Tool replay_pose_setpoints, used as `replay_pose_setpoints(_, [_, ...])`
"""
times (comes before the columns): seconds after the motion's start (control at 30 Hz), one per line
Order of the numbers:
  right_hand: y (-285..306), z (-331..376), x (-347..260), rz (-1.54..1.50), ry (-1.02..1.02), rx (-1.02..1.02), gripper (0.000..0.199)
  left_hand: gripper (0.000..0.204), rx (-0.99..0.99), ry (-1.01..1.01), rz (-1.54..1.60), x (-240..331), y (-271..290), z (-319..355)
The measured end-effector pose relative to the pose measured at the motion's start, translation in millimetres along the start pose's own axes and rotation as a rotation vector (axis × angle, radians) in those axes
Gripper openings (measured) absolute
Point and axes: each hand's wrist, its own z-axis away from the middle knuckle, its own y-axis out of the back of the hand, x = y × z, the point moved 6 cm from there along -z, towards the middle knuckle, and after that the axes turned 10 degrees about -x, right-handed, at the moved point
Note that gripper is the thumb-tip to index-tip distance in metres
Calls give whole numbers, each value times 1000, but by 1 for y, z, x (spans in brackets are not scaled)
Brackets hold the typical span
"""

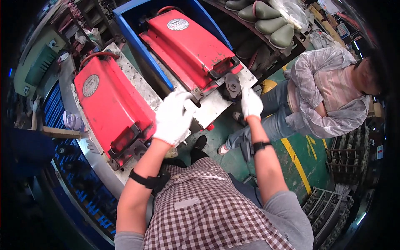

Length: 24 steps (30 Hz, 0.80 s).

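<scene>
Right hand: my white-gloved right hand (pixel 251 103) sits just right of centre frame, fingers curled against a dark round part (pixel 232 86) at the near end of the upper red press cover (pixel 189 43). I cannot tell whether the fingers clamp it or only press on it.
Left hand: my white-gloved left hand (pixel 173 117) is at centre frame, fingers drawn together over the edge of the grey metal plate (pixel 212 104). What it pinches, if anything, is hidden under the glove.
Work location: the dark round part lies at the plate's upper right corner, touching the black latch of the upper red press cover.
Risk, pinch: both hands are at the hinge and latch end. I judge that a cover dropping or a latch snapping shut would trap fingers.
Risk, snag: loose glove fabric near the dark round part could catch if that part turns.
Risk, drop: the plate overhangs the green floor (pixel 233 154). A loosened part could fall toward the seated person (pixel 329 100) at right of frame.
Second station: a lower red press cover (pixel 110 104) lies left of centre, well apart from the right hand.
Container, blue bin: the blue frame (pixel 141 50) at upper centre encloses the upper press.
Container, shelf: the rack (pixel 287 50) at top right holds grey-green shoe lasts (pixel 271 25) and a clear plastic bag (pixel 291 12).
Container, crates: wire crates (pixel 329 208) at lower right; contents too small to tell.
</scene>
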Motion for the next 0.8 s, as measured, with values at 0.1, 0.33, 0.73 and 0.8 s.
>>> replay_pose_setpoints(0.1, [-4,65,-19,-214,109,-64,52,40,-87,-81,-20,6,-35,-24])
replay_pose_setpoints(0.33, [53,84,-63,-276,290,282,33,55,-116,-306,-228,33,-51,-54])
replay_pose_setpoints(0.73, [-8,-99,-199,-200,331,-69,68,35,550,-466,-163,82,121,-154])
replay_pose_setpoints(0.8, [-15,-105,-209,-8,344,-128,73,32,625,-582,-216,89,151,-172])
